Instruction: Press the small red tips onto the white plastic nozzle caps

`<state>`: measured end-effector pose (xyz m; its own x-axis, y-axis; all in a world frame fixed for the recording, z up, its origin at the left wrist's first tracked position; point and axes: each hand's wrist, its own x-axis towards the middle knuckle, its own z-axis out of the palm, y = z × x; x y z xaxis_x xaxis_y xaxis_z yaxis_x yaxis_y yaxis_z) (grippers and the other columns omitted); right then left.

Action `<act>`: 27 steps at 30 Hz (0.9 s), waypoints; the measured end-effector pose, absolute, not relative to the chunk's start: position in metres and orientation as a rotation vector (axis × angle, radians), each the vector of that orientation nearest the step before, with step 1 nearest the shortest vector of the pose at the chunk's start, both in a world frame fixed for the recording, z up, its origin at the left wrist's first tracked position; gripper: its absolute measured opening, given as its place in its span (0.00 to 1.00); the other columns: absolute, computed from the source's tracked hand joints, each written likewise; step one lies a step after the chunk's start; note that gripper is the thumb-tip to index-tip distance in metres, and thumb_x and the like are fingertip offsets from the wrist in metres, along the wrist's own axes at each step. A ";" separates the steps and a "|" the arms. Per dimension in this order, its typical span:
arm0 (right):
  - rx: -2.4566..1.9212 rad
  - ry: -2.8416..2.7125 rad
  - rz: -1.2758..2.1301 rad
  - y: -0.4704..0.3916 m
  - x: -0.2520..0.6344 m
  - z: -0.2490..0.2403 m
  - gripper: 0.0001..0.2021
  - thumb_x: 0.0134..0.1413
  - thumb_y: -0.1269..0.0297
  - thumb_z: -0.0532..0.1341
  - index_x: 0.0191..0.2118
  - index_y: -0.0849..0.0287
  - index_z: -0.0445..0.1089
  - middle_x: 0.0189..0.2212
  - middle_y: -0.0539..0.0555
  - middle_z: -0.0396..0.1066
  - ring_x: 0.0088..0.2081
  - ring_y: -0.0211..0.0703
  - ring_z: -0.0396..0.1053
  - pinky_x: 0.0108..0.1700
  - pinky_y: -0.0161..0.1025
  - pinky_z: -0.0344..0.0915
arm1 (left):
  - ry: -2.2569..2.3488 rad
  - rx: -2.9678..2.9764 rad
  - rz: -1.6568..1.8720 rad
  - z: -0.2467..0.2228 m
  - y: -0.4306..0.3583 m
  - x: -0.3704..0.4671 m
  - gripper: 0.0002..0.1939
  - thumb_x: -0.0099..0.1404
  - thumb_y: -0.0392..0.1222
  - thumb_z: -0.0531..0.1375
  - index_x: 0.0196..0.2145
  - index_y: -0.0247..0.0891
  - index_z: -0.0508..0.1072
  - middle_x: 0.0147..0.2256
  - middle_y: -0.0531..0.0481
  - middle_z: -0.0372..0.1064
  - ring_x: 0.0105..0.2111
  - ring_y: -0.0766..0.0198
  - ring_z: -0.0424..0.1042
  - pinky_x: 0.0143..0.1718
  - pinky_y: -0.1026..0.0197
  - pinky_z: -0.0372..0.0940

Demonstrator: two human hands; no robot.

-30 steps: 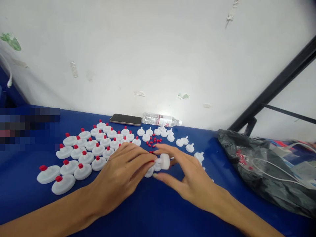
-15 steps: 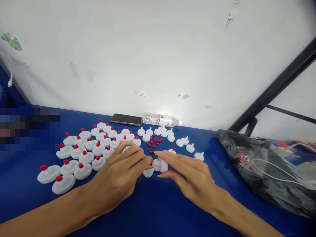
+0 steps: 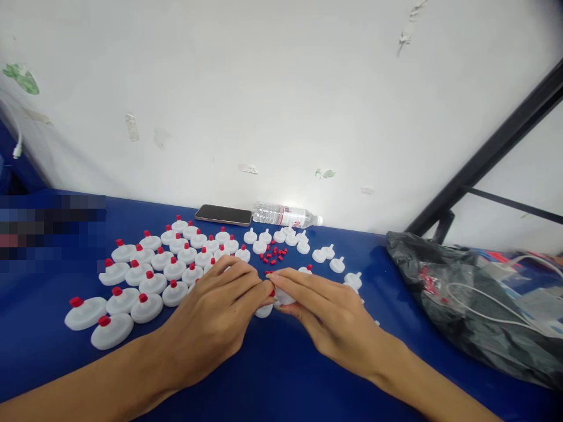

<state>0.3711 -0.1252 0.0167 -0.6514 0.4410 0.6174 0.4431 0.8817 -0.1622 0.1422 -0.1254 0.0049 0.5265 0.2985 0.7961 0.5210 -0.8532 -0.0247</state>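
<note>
My right hand (image 3: 338, 316) is closed on a white round piece (image 3: 285, 296), fingers over its top and thumb beneath. My left hand (image 3: 224, 316) meets it with fingertips pinched around a small red cap (image 3: 271, 292), mostly hidden by the fingers. Just below the fingertips lies another white piece (image 3: 264, 311). Several white discs with red caps (image 3: 147, 307) stand in rows left of my left hand. Beyond the hands are several loose red caps (image 3: 273, 254) and several white discs with bare nozzles (image 3: 337, 265).
A phone (image 3: 223, 215) and a clear plastic bottle (image 3: 285, 215) lie along the wall on the blue table (image 3: 281, 375). To the right, a black plastic bag (image 3: 440, 293) lies under a small clear bag of red pieces (image 3: 428, 281) and a white cable.
My right hand has moved left with the white piece, closing the gap to my left hand. Their fingertips now meet. My left hand has barely moved.
</note>
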 end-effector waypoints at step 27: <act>-1.560 -2.322 0.040 -0.064 0.430 0.029 0.08 0.65 0.64 0.63 0.45 0.52 0.80 0.35 0.50 0.83 0.34 0.47 0.80 0.37 0.41 0.70 | -0.822 -2.646 -0.402 -0.028 -0.089 0.132 0.26 0.66 0.27 0.59 0.61 0.34 0.70 0.60 0.43 0.73 0.68 0.40 0.60 0.66 0.37 0.52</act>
<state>0.4298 -0.0644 0.0293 -0.3382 0.9032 0.2644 0.8936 0.3963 -0.2108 0.1318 -0.0894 -0.0279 0.7925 0.4909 0.3618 0.5871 -0.7747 -0.2349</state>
